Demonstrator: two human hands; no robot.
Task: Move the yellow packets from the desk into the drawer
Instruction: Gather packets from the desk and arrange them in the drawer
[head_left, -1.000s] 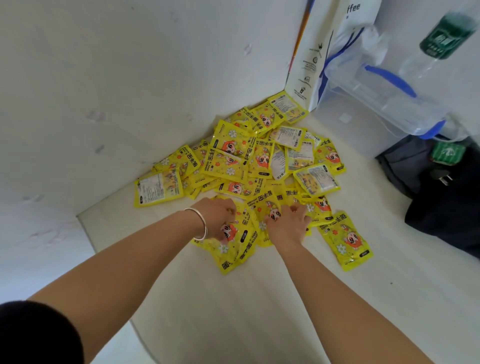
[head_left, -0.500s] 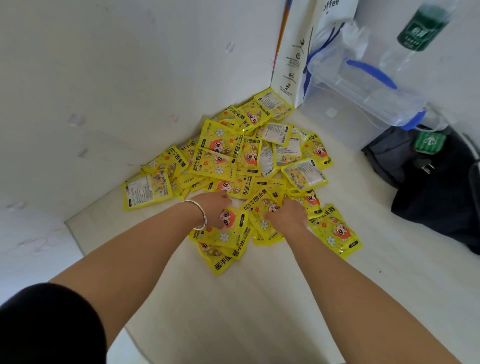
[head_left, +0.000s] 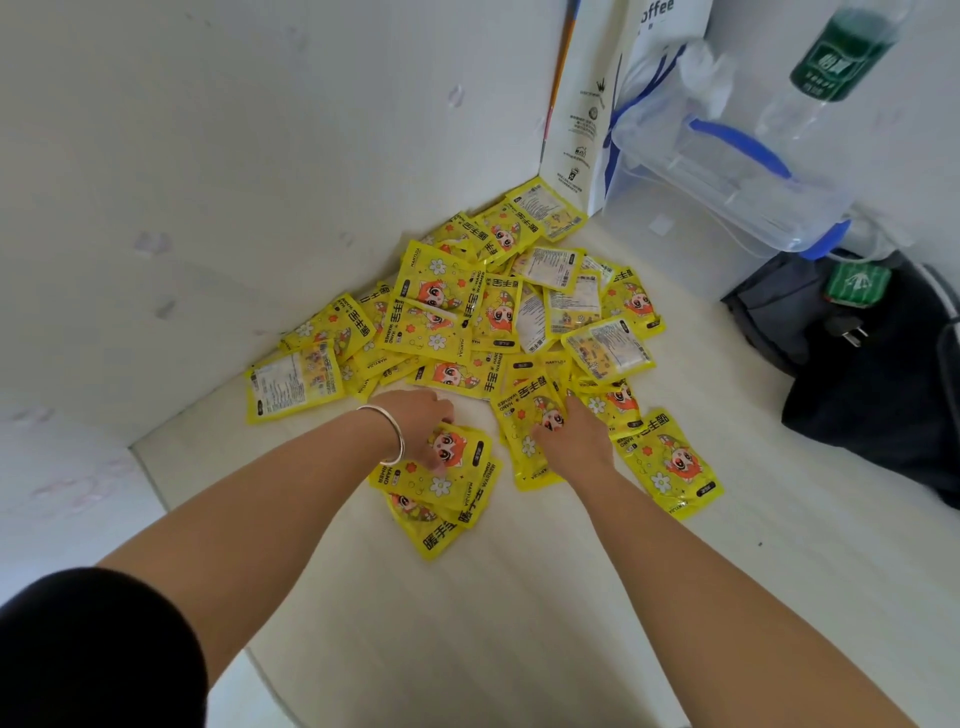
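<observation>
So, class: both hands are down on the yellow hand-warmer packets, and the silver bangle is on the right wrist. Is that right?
Not quite. In the head view the silver bangle is on the left wrist. The left hand and right hand are indeed down on the yellow hand-warmer packets.

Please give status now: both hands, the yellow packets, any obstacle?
Left hand and right hand both down on near edge of yellow packets, grip unclear. Pile on desk; drawer not in view. Black bag to the right, clear of the pile.
</observation>
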